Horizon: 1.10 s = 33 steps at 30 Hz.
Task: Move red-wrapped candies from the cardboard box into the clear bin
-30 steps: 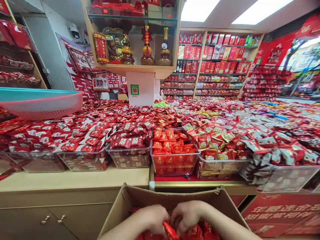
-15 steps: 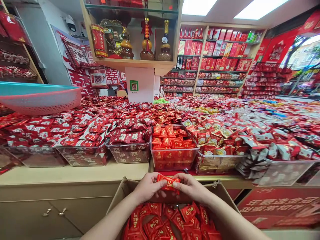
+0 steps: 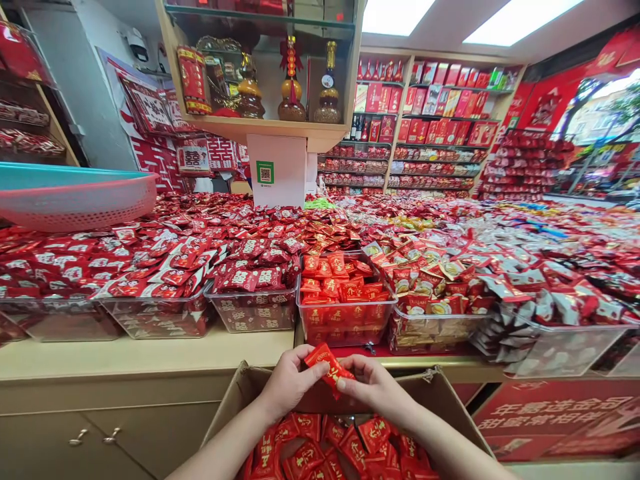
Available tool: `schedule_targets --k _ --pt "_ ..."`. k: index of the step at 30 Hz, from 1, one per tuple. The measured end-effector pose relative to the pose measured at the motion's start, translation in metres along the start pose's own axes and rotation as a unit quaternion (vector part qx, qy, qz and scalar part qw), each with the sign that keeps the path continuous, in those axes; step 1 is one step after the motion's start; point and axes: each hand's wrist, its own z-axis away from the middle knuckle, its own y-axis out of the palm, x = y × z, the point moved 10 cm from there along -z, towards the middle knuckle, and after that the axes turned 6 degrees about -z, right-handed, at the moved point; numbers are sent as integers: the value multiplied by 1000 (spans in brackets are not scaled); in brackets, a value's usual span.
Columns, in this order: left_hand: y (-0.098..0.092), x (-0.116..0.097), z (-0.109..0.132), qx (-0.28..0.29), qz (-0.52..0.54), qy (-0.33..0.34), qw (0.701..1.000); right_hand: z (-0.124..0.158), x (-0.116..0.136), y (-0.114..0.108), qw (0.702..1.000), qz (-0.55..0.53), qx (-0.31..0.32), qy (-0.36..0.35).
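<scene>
A red candy packet with gold lettering [image 3: 329, 367] is pinched between both my hands, tilted with its upper left corner raised. My left hand [image 3: 291, 381] grips its left side, thumb on the front. My right hand [image 3: 373, 385] has thumb and fingers closed on its lower right part. Below the hands, an open cardboard box [image 3: 234, 399] holds many similar red packets [image 3: 305, 457]. Just beyond stands a clear plastic bin [image 3: 345, 323] with matching red packets set in rows.
Neighbouring clear bins [image 3: 257, 310] of wrapped sweets line the counter [image 3: 150, 357]. A pink perforated basket [image 3: 100, 203] sits at the left. A shelf cabinet with bottles [image 3: 293, 100] hangs above, over a white panel with a QR code [image 3: 280, 170].
The packet has turned from nearly level to a slant, its right end now lower. Both hands remain on it. The view has shifted slightly.
</scene>
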Motion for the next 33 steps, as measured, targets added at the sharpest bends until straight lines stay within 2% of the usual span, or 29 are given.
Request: schedule_targets --k 4,8,11,14,17,19,22,24,25,28,30,33 --pt "0 -3 0 -1 -23 28 999 0 2 3 998 51 7 -47" --pt "1 -1 -1 4 3 28 1000 0 2 5 997 65 21 -46" --pt "3 2 -1 14 27 19 999 -1 4 7 998 35 19 -52" --pt "-1 -1 -1 8 12 29 999 0 -1 9 999 21 15 -30" --pt "-12 -6 -1 -17 -24 49 998 2 13 11 990 132 11 -51" --pt "-20 -5 -3 -35 -21 49 998 3 49 6 958 261 -31 -115" --pt "-26 5 -8 -45 -8 29 999 -4 120 1 873 430 -96 -209" --pt "-25 10 -9 -44 -20 20 999 -23 159 0 814 520 -115 -233" --pt "-24 11 -10 -44 -33 21 998 -37 171 -1 783 568 -120 -223" --pt "-24 9 -9 -53 -84 38 994 -85 176 -8 714 680 -105 -128" --pt "-25 8 -9 -60 -102 48 992 -109 168 -12 696 708 -96 -76" --pt "-27 11 -10 -64 -107 56 991 -128 156 -14 685 720 -102 -40"
